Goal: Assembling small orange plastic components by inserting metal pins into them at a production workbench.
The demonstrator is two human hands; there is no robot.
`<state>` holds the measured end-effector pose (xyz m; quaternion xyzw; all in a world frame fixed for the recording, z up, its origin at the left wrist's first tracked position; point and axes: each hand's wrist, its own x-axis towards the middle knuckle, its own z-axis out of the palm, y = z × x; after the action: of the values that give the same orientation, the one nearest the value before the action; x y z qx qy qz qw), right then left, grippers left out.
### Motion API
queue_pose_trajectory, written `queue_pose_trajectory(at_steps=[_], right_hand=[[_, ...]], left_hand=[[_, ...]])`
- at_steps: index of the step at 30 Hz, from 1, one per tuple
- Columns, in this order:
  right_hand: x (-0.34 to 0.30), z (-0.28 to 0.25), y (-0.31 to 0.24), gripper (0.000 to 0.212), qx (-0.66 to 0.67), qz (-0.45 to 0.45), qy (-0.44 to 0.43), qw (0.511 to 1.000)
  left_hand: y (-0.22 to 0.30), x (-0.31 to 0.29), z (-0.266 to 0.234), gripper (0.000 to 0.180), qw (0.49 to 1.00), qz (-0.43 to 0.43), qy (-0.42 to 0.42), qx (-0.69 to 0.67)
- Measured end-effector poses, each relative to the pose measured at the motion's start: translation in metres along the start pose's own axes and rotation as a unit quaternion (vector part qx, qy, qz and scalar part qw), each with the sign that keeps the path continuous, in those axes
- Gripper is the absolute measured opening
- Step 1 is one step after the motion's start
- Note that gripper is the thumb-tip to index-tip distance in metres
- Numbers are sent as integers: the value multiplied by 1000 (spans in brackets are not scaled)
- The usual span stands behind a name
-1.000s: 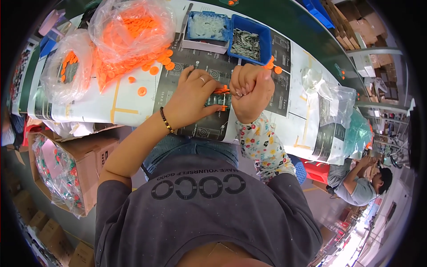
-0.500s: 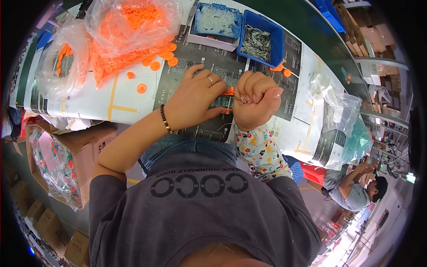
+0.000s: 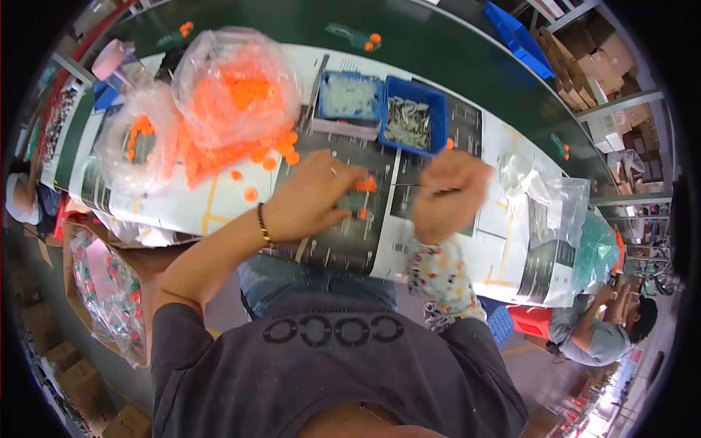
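My left hand, with a beaded bracelet at its wrist, rests over the dark printed sheet. Its fingers and thumb close about a small green piece with orange parts, mostly covered by the hand. To the right, my right hand is raised in a fist, smeared by motion. A thin, dark metal rod sticks out of it toward the green piece, apart from it. Beyond the hands stand a blue bin of slim metal pins and a blue tray holding a white, paste-like substance.
Far left, a clear bag spills orange discs, beside a second plastic bag. Crumpled clear bags lie at right. Below the table's left edge, a cardboard box holds bagged pieces. Another person sits at far right.
My right hand has drawn away to the right from the left hand, and the thin rod now shows. My left hand stays around the green piece. The whole view has shifted.
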<state>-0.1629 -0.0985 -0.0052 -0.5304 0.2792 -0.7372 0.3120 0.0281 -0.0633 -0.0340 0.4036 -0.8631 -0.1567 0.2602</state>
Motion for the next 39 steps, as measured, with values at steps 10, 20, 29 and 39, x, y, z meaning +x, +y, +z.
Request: queue_pose_trajectory(at_steps=[10,20,29,39], right_hand=[[-11,-45,30,35,-34,-28,-83,996],[0,-52,22,25,-161,10,-173,972],[47,-66,25,11,-334,98,-133,928],[92,-35,60,14,-600,-110,-511,606]], left_hand=[[-242,176,-128,55,908,-225,-77,345],[-214,251,-44,44,946,-88,-145,277],[-52,124,-73,45,1000,-15,-18,-2],[18,-11,2,45,999,3,40,20]])
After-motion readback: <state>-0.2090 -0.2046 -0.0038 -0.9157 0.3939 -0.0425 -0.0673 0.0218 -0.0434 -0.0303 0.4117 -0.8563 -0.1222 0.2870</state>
